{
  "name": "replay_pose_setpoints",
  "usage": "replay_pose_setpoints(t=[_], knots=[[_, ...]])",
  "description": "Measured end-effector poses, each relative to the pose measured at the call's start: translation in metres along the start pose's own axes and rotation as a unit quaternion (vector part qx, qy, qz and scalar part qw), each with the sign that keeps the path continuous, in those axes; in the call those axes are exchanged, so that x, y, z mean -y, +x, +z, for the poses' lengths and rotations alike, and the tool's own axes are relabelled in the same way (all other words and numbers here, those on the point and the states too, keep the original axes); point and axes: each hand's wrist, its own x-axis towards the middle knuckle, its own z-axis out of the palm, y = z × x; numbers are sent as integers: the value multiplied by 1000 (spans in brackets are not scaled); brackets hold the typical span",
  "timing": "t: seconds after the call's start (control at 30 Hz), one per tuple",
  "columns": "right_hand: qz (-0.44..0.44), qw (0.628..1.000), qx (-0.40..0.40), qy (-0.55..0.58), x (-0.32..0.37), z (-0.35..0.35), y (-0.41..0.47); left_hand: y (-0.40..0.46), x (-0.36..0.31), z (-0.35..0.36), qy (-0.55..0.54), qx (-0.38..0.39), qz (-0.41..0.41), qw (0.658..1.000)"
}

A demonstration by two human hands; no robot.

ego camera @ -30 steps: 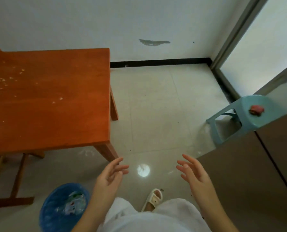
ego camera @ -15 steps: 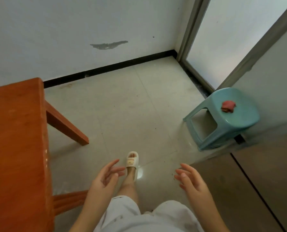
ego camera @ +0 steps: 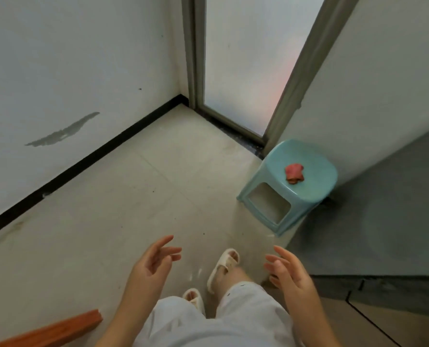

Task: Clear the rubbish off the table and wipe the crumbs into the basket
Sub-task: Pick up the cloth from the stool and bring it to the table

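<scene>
Both hands are held out in front of the body above the tiled floor (ego camera: 138, 196), and neither touches anything. The left hand (ego camera: 150, 267) is relaxed, fingers loosely spread, holding nothing. The right hand (ego camera: 289, 272) is likewise loose-fingered and holds nothing. A red crumpled cloth (ego camera: 294, 173) lies on the seat of a turquoise plastic stool (ego camera: 316, 186) beside the door frame. Only a corner of the orange wooden table (ego camera: 58, 329) shows, lower left. No readable writing or brand marks are visible.

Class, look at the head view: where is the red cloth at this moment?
The red cloth lies crumpled on the seat of the turquoise stool, right of centre in the head view, by the sliding door's frame.
</scene>
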Motion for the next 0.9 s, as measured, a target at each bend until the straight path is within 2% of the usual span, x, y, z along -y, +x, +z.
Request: replay_pose_setpoints(t=[0.17, 0.4, 0.6, 0.73, 0.8, 0.9], knots=[[-3, 999, -46, 11, 31, -7, 76, 95, -52, 37, 39, 68, 22, 997], [3, 985, -153, 76, 81, -48, 199, 221, -133, 128, 94, 149, 61, 982], [63, 970, -194, 132, 91, -64, 257, 292, -167, 184, 140, 242, 39, 959], [104, 954, -246, 136, 81, -80, 315, 356, -163, 236, 227, 312, 23, 922], [134, 946, -266, 128, 72, -90, 356, 390, -155, 273, 289, 361, 16, 887], [172, 942, -285, 42, 44, -101, 421, 441, -129, 333, 372, 411, 27, 832]])
